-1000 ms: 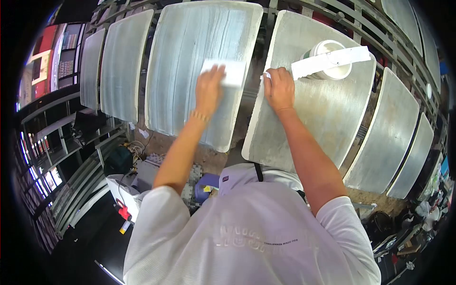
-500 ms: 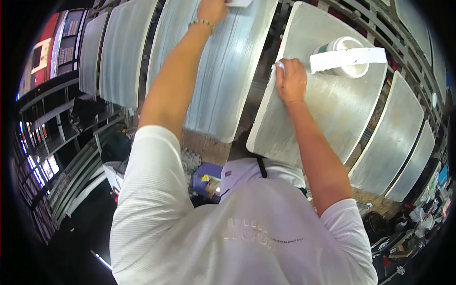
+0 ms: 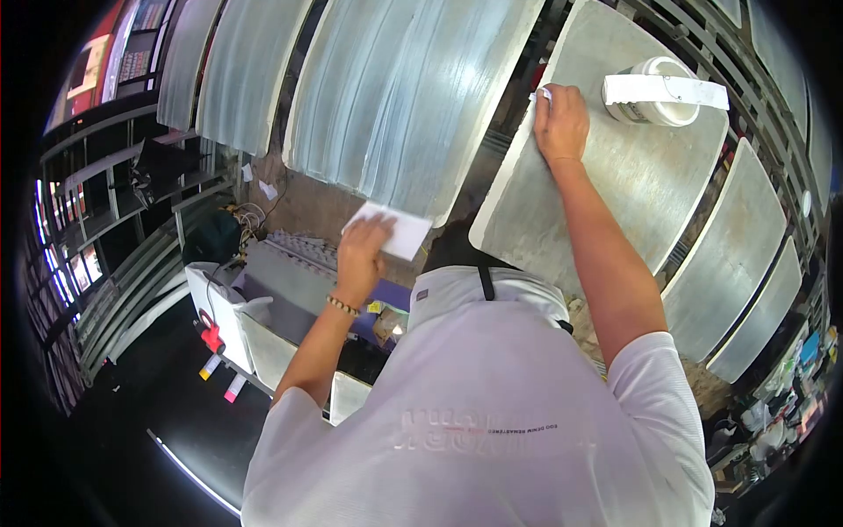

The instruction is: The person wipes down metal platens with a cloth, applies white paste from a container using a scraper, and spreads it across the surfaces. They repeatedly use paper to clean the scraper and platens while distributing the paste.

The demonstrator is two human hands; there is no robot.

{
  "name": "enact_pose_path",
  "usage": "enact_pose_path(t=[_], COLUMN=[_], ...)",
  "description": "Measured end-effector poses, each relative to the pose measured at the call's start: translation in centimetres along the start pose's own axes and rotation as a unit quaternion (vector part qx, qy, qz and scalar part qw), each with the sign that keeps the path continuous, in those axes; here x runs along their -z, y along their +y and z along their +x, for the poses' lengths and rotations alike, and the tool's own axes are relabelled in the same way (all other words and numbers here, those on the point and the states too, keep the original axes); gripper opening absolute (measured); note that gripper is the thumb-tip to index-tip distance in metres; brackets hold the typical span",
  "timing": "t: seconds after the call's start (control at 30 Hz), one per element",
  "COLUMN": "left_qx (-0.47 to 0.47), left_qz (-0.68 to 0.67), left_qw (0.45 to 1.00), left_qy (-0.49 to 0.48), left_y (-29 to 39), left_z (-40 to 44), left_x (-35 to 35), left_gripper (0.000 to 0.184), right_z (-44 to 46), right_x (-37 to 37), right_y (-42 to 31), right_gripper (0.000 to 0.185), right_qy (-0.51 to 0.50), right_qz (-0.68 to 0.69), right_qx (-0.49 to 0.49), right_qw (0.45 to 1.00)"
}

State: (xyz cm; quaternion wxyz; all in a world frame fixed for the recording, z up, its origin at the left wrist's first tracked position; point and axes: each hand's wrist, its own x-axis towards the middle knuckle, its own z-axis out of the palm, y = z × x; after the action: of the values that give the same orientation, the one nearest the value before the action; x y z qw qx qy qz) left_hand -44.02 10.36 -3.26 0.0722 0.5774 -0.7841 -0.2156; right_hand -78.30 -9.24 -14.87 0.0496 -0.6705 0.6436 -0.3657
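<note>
My left hand (image 3: 362,255) is closed on a flat white rectangular card (image 3: 399,233), at the near end of a panel (image 3: 395,105) streaked with a pale bluish coating. The card is close to that panel's lower edge; whether it touches is unclear. My right hand (image 3: 562,123) is closed at the left edge of a plain grey panel (image 3: 606,184), and a small white wad (image 3: 545,92) shows at its fingertips. A white bucket (image 3: 659,105) rests on this panel, with a white strip (image 3: 666,89) lying across it.
Further coated panels (image 3: 250,75) stand in a row to the left, and more grey panels (image 3: 729,263) to the right. Metal rails (image 3: 702,48) run behind them. Below my left arm are a white box (image 3: 219,307) and a dark floor (image 3: 158,386).
My left hand has come down from the far part of the coated panel to its near end, still with the card. My right hand keeps its place on the grey panel's edge.
</note>
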Motion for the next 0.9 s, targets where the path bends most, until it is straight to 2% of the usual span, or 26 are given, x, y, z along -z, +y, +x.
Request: enact_pose_path(t=[0.13,0.27,0.33,0.4,0.43,0.5,0.6,0.73,0.77,0.83,0.9], left_qx=[-0.071,-0.069,-0.046,0.003,0.001,-0.045,-0.098,-0.130,-0.107,-0.172,-0.130], left_qz=[-0.003,-0.002,-0.019,-0.027,-0.024,-0.025,-0.037,0.030,0.030,-0.014,-0.009], left_qw=[0.990,0.992,0.993,1.000,1.000,0.995,0.981,0.972,0.975,0.948,0.965], left_qy=[0.122,0.103,0.108,0.011,0.016,0.083,0.161,0.194,0.191,0.269,0.228], left_y=[2.1,0.8,0.6,0.7,0.6,0.3,-2.3,-2.4,-2.0,-2.8,-2.2], left_z=[6.0,1.6,-1.6,-2.8,-1.5,2.6,16.0,37.0,41.2,46.8,47.1], left_x=[-0.7,-6.1,-5.3,-3.1,-1.8,0.6,1.5,1.9,1.9,0.1,-0.1], left_gripper=[0.034,0.034,0.034,0.033,0.033,0.037,0.042,0.039,0.041,0.020,0.019], right_z=[-0.1,-0.1,0.0,-0.4,0.0,0.0,0.2,0.3,0.4,0.3,0.1], right_x=[-0.2,0.0,0.3,0.3,0.0,0.0,0.5,0.4,0.3,0.3,0.4], right_y=[0.2,0.0,-0.1,0.0,0.0,0.0,-0.4,-0.3,-0.3,-0.3,-0.2], right_gripper=[0.009,0.009,0.010,0.010,0.010,0.010,0.009,0.009,0.009,0.009,0.009], right_qy=[0.013,0.009,0.004,0.000,0.006,0.000,-0.016,-0.019,-0.018,-0.021,-0.030], right_qz=[0.001,0.005,0.002,-0.002,-0.006,-0.007,-0.006,0.001,0.003,0.006,0.014], right_qx=[0.011,0.007,0.008,0.007,0.005,0.002,-0.013,-0.023,-0.025,-0.031,-0.038], right_qw=[1.000,1.000,1.000,1.000,1.000,1.000,1.000,1.000,1.000,0.999,0.999])
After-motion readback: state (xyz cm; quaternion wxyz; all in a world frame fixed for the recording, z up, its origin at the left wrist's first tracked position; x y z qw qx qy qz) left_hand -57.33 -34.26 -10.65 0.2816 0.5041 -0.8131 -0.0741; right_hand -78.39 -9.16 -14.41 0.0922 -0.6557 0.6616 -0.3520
